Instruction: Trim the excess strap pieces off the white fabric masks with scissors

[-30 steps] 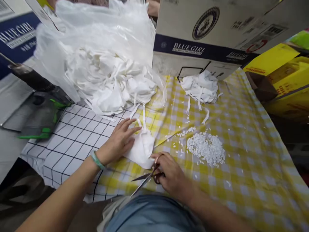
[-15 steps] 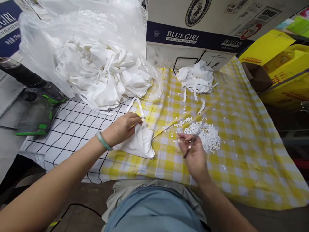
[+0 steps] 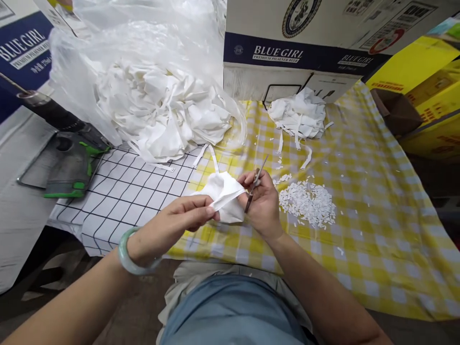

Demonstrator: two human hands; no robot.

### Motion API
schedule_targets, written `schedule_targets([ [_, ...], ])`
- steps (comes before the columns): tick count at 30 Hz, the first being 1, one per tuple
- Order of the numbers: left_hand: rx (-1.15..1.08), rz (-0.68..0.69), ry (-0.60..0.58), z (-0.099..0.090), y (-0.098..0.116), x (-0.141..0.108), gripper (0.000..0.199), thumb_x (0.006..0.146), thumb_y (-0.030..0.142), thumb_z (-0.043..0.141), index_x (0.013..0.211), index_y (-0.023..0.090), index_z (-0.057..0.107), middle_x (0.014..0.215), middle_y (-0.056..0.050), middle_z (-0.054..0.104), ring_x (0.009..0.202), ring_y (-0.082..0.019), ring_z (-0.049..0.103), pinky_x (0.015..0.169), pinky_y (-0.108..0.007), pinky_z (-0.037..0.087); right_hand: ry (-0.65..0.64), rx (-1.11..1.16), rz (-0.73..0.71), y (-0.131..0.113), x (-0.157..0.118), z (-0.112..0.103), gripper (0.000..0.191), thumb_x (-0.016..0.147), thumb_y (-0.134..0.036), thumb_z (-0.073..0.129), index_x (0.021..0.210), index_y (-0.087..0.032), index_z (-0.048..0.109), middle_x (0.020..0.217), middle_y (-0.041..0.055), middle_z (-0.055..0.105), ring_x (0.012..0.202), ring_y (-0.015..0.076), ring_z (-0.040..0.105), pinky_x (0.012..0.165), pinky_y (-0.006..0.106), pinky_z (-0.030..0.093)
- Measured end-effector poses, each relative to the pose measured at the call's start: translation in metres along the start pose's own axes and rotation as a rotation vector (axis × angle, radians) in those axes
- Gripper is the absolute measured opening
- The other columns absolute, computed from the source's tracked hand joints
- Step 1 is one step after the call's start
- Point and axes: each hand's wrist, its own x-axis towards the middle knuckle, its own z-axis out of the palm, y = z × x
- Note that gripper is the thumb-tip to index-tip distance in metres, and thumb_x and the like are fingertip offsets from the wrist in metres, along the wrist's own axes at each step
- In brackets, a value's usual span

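Observation:
Between my two hands is a white fabric piece (image 3: 230, 211) with a thin strap (image 3: 213, 155) trailing from its top. My left hand (image 3: 179, 215), with a pale green bangle at the wrist, pinches its left edge between thumb and fingers. My right hand (image 3: 264, 206) is closed around slim metal scissors (image 3: 253, 186), their tip pointing up and away. Fingertips of that hand also touch the right corner of the fabric. Just right of my right hand lies a heap of small white clippings (image 3: 309, 201).
A large pile of white fabric pieces (image 3: 158, 110) spills from a clear plastic bag (image 3: 143, 33) at the back left. A smaller white pile (image 3: 298, 115) lies before a Blue Girl carton (image 3: 266, 79). A cordless drill (image 3: 68, 163) stands left; yellow boxes (image 3: 413, 67) are back right.
My right hand has moved left with the scissors to the fabric's corner. The fabric's edge is now lifted and stretched between my hands. My left hand has shifted its grip lower and nearer.

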Motion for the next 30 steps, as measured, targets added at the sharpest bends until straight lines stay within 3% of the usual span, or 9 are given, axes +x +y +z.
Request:
schedule_targets([
  [3, 0.124, 0.173, -0.03, 0.017, 0.003, -0.001, 0.025, 0.096, 0.034, 0.053, 0.087, 0.018, 0.07, 0.076, -0.001, 0.05, 0.07, -0.013, 0.045, 0.065, -0.025, 0.04, -0.037, 0.077, 0.142, -0.001, 0.002, 0.001, 0.032, 0.067, -0.028, 0.077, 0.082, -0.024, 0.049, 0.083, -0.0032, 0.059, 0.076, 0.0135, 0.058, 0.075, 0.027, 0.05],
  [6, 0.305, 0.473, 0.089, 0.032, 0.011, 0.003, 0.019, 0.096, 0.021, 0.053, 0.087, 0.018, 0.069, 0.099, -0.006, 0.053, 0.101, -0.019, 0.051, 0.093, -0.03, 0.042, -0.175, 0.201, 0.348, 0.007, -0.01, 0.011, 0.044, 0.058, -0.036, 0.086, 0.08, -0.024, 0.05, 0.079, -0.0038, 0.058, 0.071, 0.0126, 0.055, 0.068, 0.026, 0.05],
  [8, 0.308, 0.567, 0.136, 0.039, 0.011, 0.008, 0.02, 0.096, 0.017, 0.052, 0.086, 0.018, 0.069, 0.106, -0.008, 0.052, 0.109, -0.02, 0.049, 0.098, -0.031, 0.041, -0.225, 0.324, 0.473, 0.012, -0.022, 0.017, 0.049, 0.058, -0.045, 0.086, 0.083, -0.024, 0.05, 0.081, -0.0032, 0.058, 0.072, 0.0134, 0.056, 0.068, 0.027, 0.05],
  [12, 0.019, 0.505, 0.157, 0.046, -0.001, 0.021, 0.026, 0.1, 0.023, 0.047, 0.087, 0.021, 0.07, 0.103, -0.006, 0.051, 0.101, -0.017, 0.053, 0.088, -0.028, 0.047, -0.18, 0.305, 0.544, 0.017, -0.035, 0.006, 0.05, 0.058, -0.044, 0.087, 0.082, -0.024, 0.048, 0.076, -0.0048, 0.055, 0.068, 0.0116, 0.054, 0.065, 0.025, 0.048],
  [16, 0.139, 0.423, 0.285, 0.038, -0.001, 0.017, 0.022, 0.098, 0.025, 0.053, 0.091, 0.022, 0.074, 0.108, -0.006, 0.053, 0.111, -0.018, 0.05, 0.094, -0.026, 0.043, -0.066, 0.098, 0.341, 0.012, -0.024, -0.031, 0.035, 0.066, -0.024, 0.08, 0.079, -0.022, 0.048, 0.078, -0.0047, 0.057, 0.071, 0.0101, 0.054, 0.068, 0.024, 0.045],
  [20, 0.208, 0.194, 0.119, 0.022, 0.012, 0.0, 0.026, 0.098, 0.033, 0.051, 0.089, 0.021, 0.072, 0.079, -0.002, 0.051, 0.067, -0.012, 0.048, 0.057, -0.023, 0.041, -0.04, 0.048, 0.166, -0.002, 0.001, -0.049, 0.03, 0.067, -0.013, 0.072, 0.083, -0.023, 0.049, 0.086, -0.0031, 0.061, 0.079, 0.0121, 0.057, 0.074, 0.026, 0.045],
  [23, 0.3, 0.242, 0.032, 0.021, 0.016, -0.009, 0.025, 0.099, 0.03, 0.05, 0.089, 0.021, 0.072, 0.082, -0.003, 0.053, 0.074, -0.014, 0.053, 0.068, -0.025, 0.046, -0.098, 0.074, 0.116, -0.007, 0.021, -0.033, 0.026, 0.069, -0.014, 0.07, 0.085, -0.023, 0.052, 0.085, -0.0037, 0.06, 0.076, 0.0115, 0.056, 0.07, 0.025, 0.045],
  [27, 0.532, 0.559, 0.219, 0.034, 0.017, -0.014, 0.024, 0.094, 0.014, 0.052, 0.099, 0.025, 0.073, 0.119, -0.006, 0.05, 0.121, -0.021, 0.047, 0.105, -0.032, 0.038, -0.301, 0.193, 0.222, 0.002, 0.035, 0.015, 0.025, 0.067, -0.018, 0.07, 0.085, -0.023, 0.053, 0.074, -0.0064, 0.052, 0.062, 0.0095, 0.047, 0.057, 0.023, 0.039],
  [30, 0.481, 0.693, 0.365, 0.043, 0.019, -0.009, 0.029, 0.093, 0.008, 0.05, 0.098, 0.026, 0.073, 0.126, -0.005, 0.047, 0.127, -0.022, 0.042, 0.111, -0.035, 0.034, -0.441, 0.293, 0.352, 0.017, 0.024, 0.045, 0.026, 0.064, -0.021, 0.07, 0.082, -0.022, 0.051, 0.073, -0.0061, 0.052, 0.064, 0.0105, 0.048, 0.058, 0.023, 0.04],
])
